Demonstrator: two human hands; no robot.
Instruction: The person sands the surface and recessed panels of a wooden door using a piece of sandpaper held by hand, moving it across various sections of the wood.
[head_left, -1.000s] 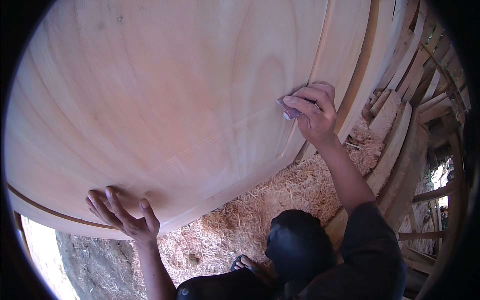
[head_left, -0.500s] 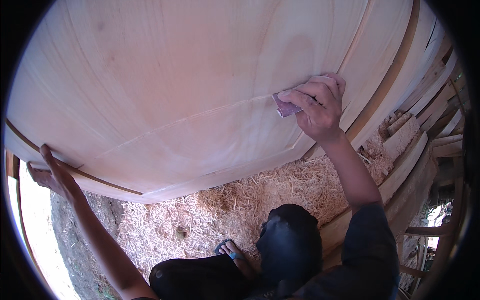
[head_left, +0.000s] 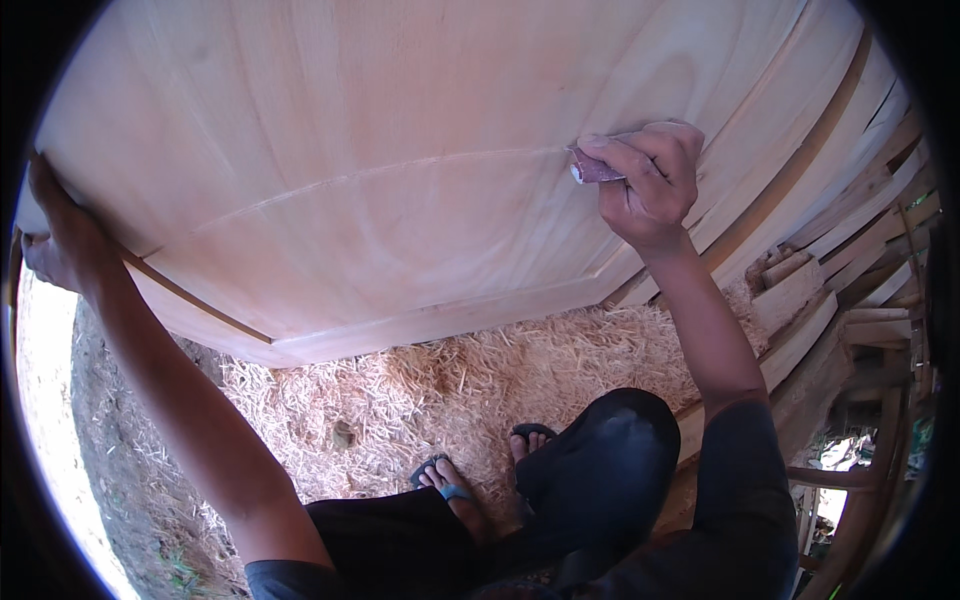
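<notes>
A large pale wooden panel (head_left: 400, 240) with grooved lines, perhaps a door, stands in front of me. My right hand (head_left: 652, 185) is closed round a folded piece of reddish-brown sandpaper (head_left: 597, 168). It presses the sandpaper on the panel's face, at the right end of a faint curved groove. At the far left, my left hand (head_left: 68, 240) grips the panel's edge, the thumb side lying on the face. Its other fingers are partly hidden at the edge.
Wood shavings (head_left: 400, 400) cover the ground below the panel, round my sandalled feet (head_left: 448, 480). Boards and offcuts (head_left: 800, 290) are piled at the right. More planks lean behind the panel's right side. Grey soil (head_left: 130, 430) lies at the lower left.
My left hand has slid upward along the panel's left edge. The right hand has moved slightly up and right with the sandpaper. My view has shifted, and both feet now show.
</notes>
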